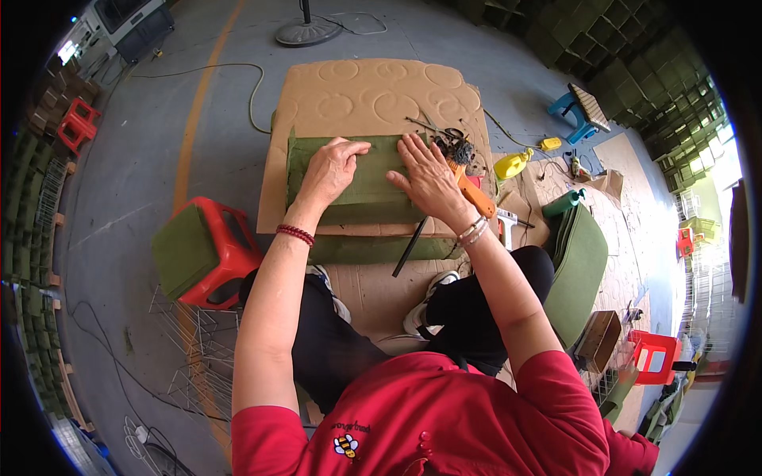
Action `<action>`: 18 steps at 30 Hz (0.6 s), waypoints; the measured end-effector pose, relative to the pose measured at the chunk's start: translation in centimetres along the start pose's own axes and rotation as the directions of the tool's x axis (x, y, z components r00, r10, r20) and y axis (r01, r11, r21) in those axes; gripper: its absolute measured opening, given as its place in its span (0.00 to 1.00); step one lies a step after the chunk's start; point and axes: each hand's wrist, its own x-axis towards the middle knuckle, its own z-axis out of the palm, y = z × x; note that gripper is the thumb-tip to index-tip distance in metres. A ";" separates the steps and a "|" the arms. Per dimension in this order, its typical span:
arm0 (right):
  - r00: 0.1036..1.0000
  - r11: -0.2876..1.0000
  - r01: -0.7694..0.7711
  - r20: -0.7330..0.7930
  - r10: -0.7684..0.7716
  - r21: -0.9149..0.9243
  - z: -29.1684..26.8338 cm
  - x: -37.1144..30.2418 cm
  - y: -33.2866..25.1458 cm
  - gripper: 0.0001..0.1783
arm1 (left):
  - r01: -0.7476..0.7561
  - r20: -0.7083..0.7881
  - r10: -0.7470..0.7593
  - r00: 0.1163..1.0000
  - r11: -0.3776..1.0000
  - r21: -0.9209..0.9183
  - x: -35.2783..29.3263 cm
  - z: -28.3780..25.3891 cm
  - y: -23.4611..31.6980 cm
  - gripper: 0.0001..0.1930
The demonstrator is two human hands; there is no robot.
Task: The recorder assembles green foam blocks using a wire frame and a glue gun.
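A green felt-like box-shaped piece (pixel 361 213) lies on a sheet of brown cardboard (pixel 349 95) in front of me. My left hand (pixel 329 170) rests on its top with curled fingers; whatever may be in them is hidden. Flat on the same green top, to the right, lies my right hand (pixel 429 176), its fingers stretched out. Beside it is an orange glue gun (pixel 475 193), partly covered by the hand and wrist. Scissors (pixel 432 127) and a dark tangled clump (pixel 456 149) sit just beyond the right fingertips. A thin black stick (pixel 409 247) slants down from the near edge.
A red stool (pixel 226 254) carrying green sheets (pixel 184 250) stands at left. On the right are a yellow bottle (pixel 512 164), a green bottle (pixel 563 203), stacked green felt sheets (pixel 583 274) and a blue-legged stool (pixel 575 111). A cable (pixel 258 87) crosses the floor beyond.
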 end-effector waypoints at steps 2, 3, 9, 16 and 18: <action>1.000 0.999 0.020 0.017 -0.020 -0.027 -0.9 -0.2 -0.6 0.40 | -0.028 -0.052 0.027 0.998 0.999 -0.021 0.0 -0.3 0.3 0.15; 1.000 0.999 0.016 0.001 -0.016 -0.029 -0.7 0.1 -0.8 0.40 | -0.043 -0.051 0.043 0.998 0.999 -0.014 0.3 -0.6 -0.1 0.15; 0.999 0.998 -0.033 0.028 0.032 0.048 -1.9 1.3 -2.3 0.39 | -0.057 -0.059 0.060 0.996 0.997 0.046 0.4 -1.5 -1.0 0.16; 0.997 0.999 0.010 -0.075 -0.013 -0.036 0.4 1.4 0.8 0.40 | -0.043 -0.026 0.044 0.999 0.998 0.047 0.7 -1.3 -0.7 0.16; 0.999 0.999 0.017 -0.048 -0.019 -0.033 -0.1 1.1 0.2 0.40 | -0.032 -0.037 0.033 0.999 0.999 0.035 0.8 -1.5 -0.9 0.16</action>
